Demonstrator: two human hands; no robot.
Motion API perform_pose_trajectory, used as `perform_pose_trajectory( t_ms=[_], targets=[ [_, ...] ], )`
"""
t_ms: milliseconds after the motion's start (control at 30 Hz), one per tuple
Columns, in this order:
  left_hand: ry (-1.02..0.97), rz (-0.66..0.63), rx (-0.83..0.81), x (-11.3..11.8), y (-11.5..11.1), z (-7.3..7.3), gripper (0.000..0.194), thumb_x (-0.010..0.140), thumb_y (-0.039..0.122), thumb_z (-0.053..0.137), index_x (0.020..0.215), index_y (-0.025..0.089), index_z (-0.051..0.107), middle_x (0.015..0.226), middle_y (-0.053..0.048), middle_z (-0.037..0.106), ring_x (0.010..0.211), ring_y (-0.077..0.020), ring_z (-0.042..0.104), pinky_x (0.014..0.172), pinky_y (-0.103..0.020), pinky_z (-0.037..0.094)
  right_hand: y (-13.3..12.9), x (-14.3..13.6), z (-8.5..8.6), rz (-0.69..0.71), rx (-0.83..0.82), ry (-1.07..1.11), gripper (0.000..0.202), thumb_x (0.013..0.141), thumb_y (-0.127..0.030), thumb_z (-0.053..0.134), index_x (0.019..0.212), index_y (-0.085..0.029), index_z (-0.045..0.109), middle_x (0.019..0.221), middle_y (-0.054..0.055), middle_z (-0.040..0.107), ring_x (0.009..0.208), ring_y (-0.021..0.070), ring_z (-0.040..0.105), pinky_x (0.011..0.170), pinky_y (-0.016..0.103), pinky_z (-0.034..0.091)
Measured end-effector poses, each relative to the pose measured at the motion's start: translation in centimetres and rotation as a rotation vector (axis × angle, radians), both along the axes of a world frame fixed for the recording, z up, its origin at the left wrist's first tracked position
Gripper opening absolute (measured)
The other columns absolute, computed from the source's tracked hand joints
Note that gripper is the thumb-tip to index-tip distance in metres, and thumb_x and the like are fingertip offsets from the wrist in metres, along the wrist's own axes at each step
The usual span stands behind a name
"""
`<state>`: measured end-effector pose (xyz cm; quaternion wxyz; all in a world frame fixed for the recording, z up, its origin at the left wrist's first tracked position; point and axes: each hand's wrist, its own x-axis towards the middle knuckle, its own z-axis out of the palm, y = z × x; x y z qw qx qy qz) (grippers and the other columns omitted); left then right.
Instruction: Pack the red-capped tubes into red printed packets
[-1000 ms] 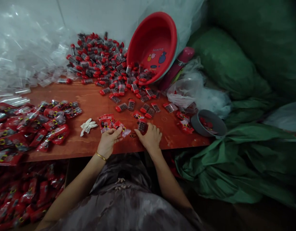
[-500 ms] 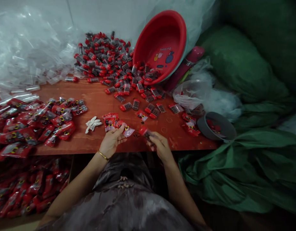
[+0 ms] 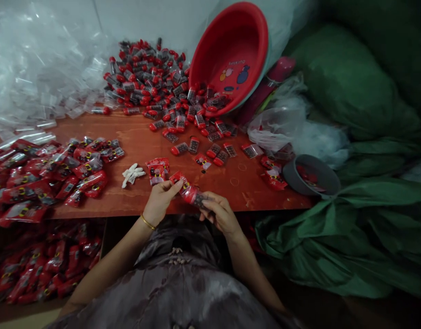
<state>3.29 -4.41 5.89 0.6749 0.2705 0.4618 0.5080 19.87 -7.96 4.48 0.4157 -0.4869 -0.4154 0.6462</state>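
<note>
My left hand point(image 3: 161, 201) pinches a small red printed plastic sleeve point(image 3: 179, 177) near the table's front edge. My right hand point(image 3: 222, 214) is closed around a clear little bottle with a red cap and dark contents point(image 3: 197, 198). The bottle's red end meets the sleeve's open end; how far inside it sits I cannot make out. Just beyond my left hand lie more flat red sleeves point(image 3: 157, 169), with white finger cots point(image 3: 132, 174) to their left. A single red sleeve point(image 3: 202, 161) rests beyond the bottle.
A heap of red-capped bottles point(image 3: 145, 82) spills from a tilted red basin point(image 3: 227, 50) at the back. Red wrapped packs point(image 3: 53, 173) pile up at left, below clear plastic sleeves point(image 3: 39, 68). A grey bowl point(image 3: 311, 176) and green cloth point(image 3: 354, 237) are at right.
My right hand has brought the bottle leftward to the sleeve in my left hand. Earlier the two were apart. My left hand has barely moved.
</note>
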Motion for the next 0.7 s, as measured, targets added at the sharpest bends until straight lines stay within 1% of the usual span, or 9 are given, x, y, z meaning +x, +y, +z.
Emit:
perform_pose_trajectory(
  t_ms=[67,133,233,333,433,500,567,633,700],
  targets=[
    [-0.01,0.0,0.024,0.3,-0.1,-0.2,0.035,0.05,0.041,0.083,0.068,0.015,0.07,0.064,0.001,0.067,0.057,-0.0088,0.057,0.059,-0.022,0.048,-0.1,-0.2,-0.2,-0.017,0.038,-0.012,0.024,0.071,-0.041,0.058,0.071,-0.018,0.054,0.048,-0.007,0.045,0.037,0.0064,0.047,0.032,0.016,0.025],
    [-0.041,0.008,0.024,0.7,-0.2,-0.3,0.035,0.047,0.037,0.085,0.069,0.015,0.069,0.066,0.002,0.068,0.058,-0.0085,0.057,0.061,-0.022,0.048,-0.3,-0.5,-0.3,-0.027,0.082,-0.031,0.025,0.075,-0.043,0.057,0.071,-0.018,0.053,0.051,-0.007,0.045,0.036,0.005,0.043,0.034,0.016,0.028],
    [-0.111,0.031,-0.033,1.4,-0.6,-0.4,0.04,0.041,0.032,0.088,0.071,0.015,0.068,0.068,0.001,0.069,0.06,-0.0089,0.059,0.065,-0.022,0.048,-0.3,-0.9,-0.1,-0.064,0.172,-0.082,0.025,0.08,-0.044,0.054,0.077,-0.019,0.054,0.055,-0.007,0.046,0.039,0.0049,0.041,0.037,0.017,0.034],
    [-0.128,0.051,-0.067,1.9,-1.0,-0.6,0.039,0.042,0.031,0.088,0.07,0.014,0.067,0.069,-0.001,0.07,0.062,-0.0095,0.061,0.068,-0.023,0.048,-0.4,-1.5,0.0,-0.113,0.254,-0.166,0.024,0.083,-0.044,0.052,0.084,-0.02,0.055,0.058,-0.006,0.047,0.042,0.0061,0.04,0.042,0.019,0.037],
    [-0.108,0.098,-0.047,2.0,-1.1,-0.6,0.037,0.043,0.03,0.087,0.069,0.014,0.068,0.069,0.0,0.07,0.063,-0.0094,0.061,0.069,-0.023,0.047,-0.5,-2.1,-0.5,-0.179,0.313,-0.251,0.024,0.087,-0.043,0.048,0.089,-0.02,0.055,0.06,-0.005,0.047,0.044,0.0068,0.039,0.044,0.02,0.038],
    [-0.112,0.122,-0.042,2.0,-1.0,-0.5,0.036,0.043,0.031,0.087,0.068,0.015,0.068,0.069,0.0,0.07,0.063,-0.0096,0.061,0.07,-0.023,0.047,-0.6,-2.4,-1.0,-0.193,0.339,-0.272,0.025,0.088,-0.043,0.047,0.092,-0.02,0.056,0.062,-0.005,0.048,0.046,0.0073,0.04,0.045,0.02,0.037],
    [-0.131,0.101,-0.04,2.1,-0.9,-0.4,0.035,0.045,0.033,0.086,0.07,0.015,0.069,0.072,-0.001,0.071,0.064,-0.0101,0.061,0.069,-0.023,0.047,-0.6,-2.6,-1.3,-0.152,0.344,-0.251,0.025,0.089,-0.044,0.046,0.091,-0.021,0.055,0.063,-0.005,0.048,0.046,0.0077,0.042,0.046,0.021,0.038],
    [-0.149,0.049,-0.024,2.2,-1.0,-0.4,0.033,0.049,0.035,0.085,0.072,0.015,0.07,0.074,-0.001,0.071,0.065,-0.0103,0.061,0.067,-0.023,0.047,-0.5,-2.9,-1.3,-0.123,0.339,-0.225,0.026,0.088,-0.046,0.046,0.089,-0.021,0.055,0.062,-0.005,0.048,0.047,0.0084,0.043,0.047,0.021,0.039],
    [-0.147,0.003,0.005,2.4,-1.1,-0.6,0.031,0.053,0.036,0.083,0.073,0.016,0.072,0.073,-0.001,0.071,0.063,-0.0098,0.06,0.065,-0.022,0.047,-0.4,-3.3,-1.0,-0.166,0.333,-0.229,0.027,0.088,-0.046,0.046,0.089,-0.021,0.055,0.06,-0.005,0.047,0.049,0.0095,0.044,0.048,0.022,0.039]
  ],
)
